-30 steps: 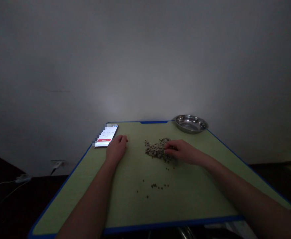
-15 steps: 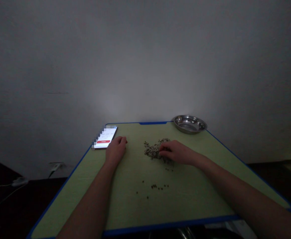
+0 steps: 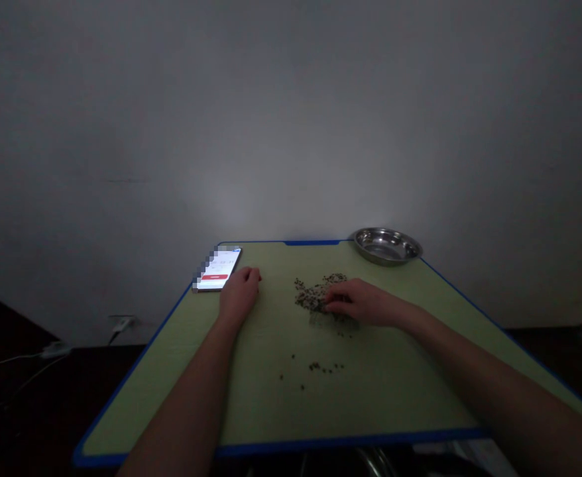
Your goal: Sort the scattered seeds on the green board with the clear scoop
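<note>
A pile of small dark and pale grains (image 3: pixel 312 297), like beans or seeds, lies spread over the middle of the table. My right hand (image 3: pixel 360 301) reaches into its right side, thumb and fingertips pinched together among the grains. Whatever sits between those fingertips is too small to make out. Closer to me lies a loose scatter of dark grains (image 3: pixel 323 368). My left hand (image 3: pixel 240 295) rests on the table left of the pile, fingers curled in, with nothing visible in it. It lies beside the near right corner of a lit phone (image 3: pixel 215 268).
A shallow steel bowl (image 3: pixel 388 246) stands at the table's far right corner. The pale green table (image 3: pixel 266 404) has a blue rim and backs onto a grey wall (image 3: pixel 291 132). A plug and socket (image 3: pixel 122 324) and white cables (image 3: pixel 52 351) are low on the left.
The whole view has shifted, so everything appears slightly farther right and higher. My right hand stays pinched at the pile; my left hand keeps its place beside the phone.
</note>
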A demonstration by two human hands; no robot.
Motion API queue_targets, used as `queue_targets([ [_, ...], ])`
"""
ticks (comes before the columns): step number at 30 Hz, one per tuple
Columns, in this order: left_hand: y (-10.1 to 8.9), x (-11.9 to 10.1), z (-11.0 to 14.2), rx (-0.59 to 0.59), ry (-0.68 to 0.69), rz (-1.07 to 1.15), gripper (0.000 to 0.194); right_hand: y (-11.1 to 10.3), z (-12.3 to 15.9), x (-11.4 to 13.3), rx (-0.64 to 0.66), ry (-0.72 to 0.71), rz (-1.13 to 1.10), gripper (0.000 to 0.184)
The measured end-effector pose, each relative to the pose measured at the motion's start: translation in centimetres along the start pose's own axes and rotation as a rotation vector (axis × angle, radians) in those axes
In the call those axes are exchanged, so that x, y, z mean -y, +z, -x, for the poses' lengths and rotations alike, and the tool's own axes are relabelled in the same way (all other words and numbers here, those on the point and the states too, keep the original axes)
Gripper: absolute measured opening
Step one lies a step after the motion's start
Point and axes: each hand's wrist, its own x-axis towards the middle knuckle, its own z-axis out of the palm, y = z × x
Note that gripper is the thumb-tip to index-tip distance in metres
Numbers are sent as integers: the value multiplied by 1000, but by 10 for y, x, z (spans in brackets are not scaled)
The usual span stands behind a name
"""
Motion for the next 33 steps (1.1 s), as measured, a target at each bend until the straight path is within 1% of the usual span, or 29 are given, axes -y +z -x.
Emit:
queue_targets([
  [2,0,0,0,1,6,7,35,3,1,-1,-13,37,3,14],
  [4,0,-1,1,0,15,10,35,6,2,3,-17,33,12,13],
  [9,0,0,0,3,0,5,34,12,-4,26,11,-53,53,13],
  [15,1,1,-1,-4,11,-7,34,19,-26,52,26,-139,207,18],
  [19,2,4,-2,-13,17,17,36,28,-39,77,88,-215,264,20],
  [23,3,6,-3,-7,16,18,36,33,-41,95,184,-310,206,19],
  [25,3,6,-3,-4,13,15,36,34,-40,96,214,-368,157,17],
  [27,3,6,-3,-3,5,10,35,33,-38,92,241,-394,122,17],
  [33,1,3,-1,-7,3,14,36,21,-26,72,320,-350,63,16],
])
